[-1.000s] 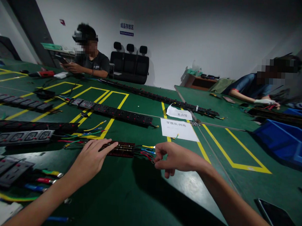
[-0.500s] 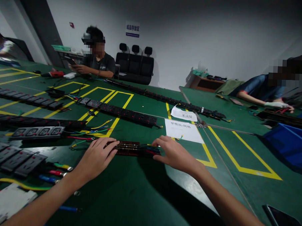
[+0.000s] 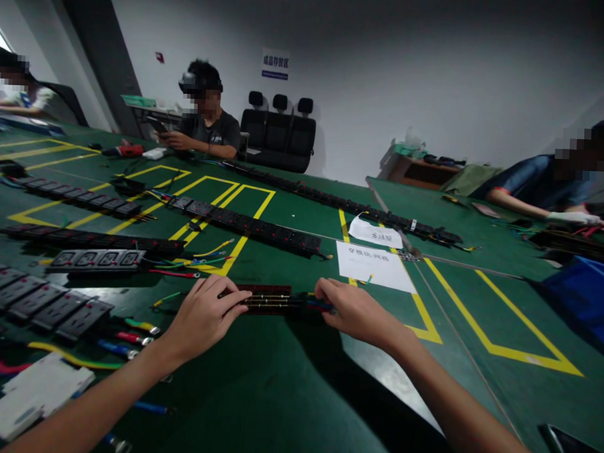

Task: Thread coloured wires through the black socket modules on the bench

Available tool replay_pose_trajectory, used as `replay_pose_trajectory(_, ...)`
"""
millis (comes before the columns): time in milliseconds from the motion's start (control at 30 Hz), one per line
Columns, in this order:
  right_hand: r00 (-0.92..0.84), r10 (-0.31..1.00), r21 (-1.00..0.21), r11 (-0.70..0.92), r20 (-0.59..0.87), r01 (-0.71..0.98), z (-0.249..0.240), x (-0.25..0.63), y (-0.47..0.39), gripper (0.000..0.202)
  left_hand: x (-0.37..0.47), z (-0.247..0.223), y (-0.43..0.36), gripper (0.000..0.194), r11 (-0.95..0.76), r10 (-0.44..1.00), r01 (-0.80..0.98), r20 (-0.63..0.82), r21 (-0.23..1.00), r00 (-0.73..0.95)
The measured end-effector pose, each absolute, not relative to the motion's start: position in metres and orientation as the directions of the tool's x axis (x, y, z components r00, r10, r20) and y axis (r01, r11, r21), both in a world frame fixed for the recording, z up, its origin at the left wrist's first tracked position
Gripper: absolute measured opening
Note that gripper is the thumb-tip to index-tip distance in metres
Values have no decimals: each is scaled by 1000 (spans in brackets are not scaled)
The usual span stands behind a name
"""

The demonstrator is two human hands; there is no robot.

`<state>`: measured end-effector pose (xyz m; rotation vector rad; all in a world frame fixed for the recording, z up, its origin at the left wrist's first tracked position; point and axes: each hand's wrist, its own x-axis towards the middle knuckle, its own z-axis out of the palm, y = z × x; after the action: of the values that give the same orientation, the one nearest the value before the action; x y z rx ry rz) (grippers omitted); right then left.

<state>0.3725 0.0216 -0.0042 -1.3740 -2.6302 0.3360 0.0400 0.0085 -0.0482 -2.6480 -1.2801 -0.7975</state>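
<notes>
A dark red-brown strip with thin metal bars lies on the green table between my hands. My left hand grips its left end, the thumb and fingers closed over it. My right hand is closed on the dark and blue wires that come out of the strip's right end. A yellow-green wire sticks out to the left of my left hand. The parts under my fingers are hidden.
Black socket strips with ringed wires lie at the left, near a white plastic part. Beyond my hands are another long strip and paper sheets. A blue bin and a phone are right. Other people sit around the table.
The view has shifted, so the scene sits slightly farther right. My right hand's fingers, more spread before, have closed round the wires. My left hand stays on the strip.
</notes>
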Motion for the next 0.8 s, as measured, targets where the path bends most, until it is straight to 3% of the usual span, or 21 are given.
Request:
replay_pose_trajectory(300, -539, 842, -279, 523, 25, 805, 20, 373, 17, 16, 43, -44, 6, 30, -611, 732, 785, 453, 106, 509)
replay_pose_trajectory(500, -505, 863, -411, 456, -12, 789, 20, 383, 25, 16, 46, -38, 4, 48, -604, 713, 796, 476, 46, 514)
replay_pose_trajectory(700, -538, 834, -596, 372, -121, 711, 15, 390, 32, 16, 45, -42, 7, 37, -602, 697, 798, 496, 13, 517)
replay_pose_trajectory(800, -538, 831, -614, 351, -144, 706, 15, 389, 32, 14, 43, -45, 8, 34, -599, 697, 800, 503, 15, 512)
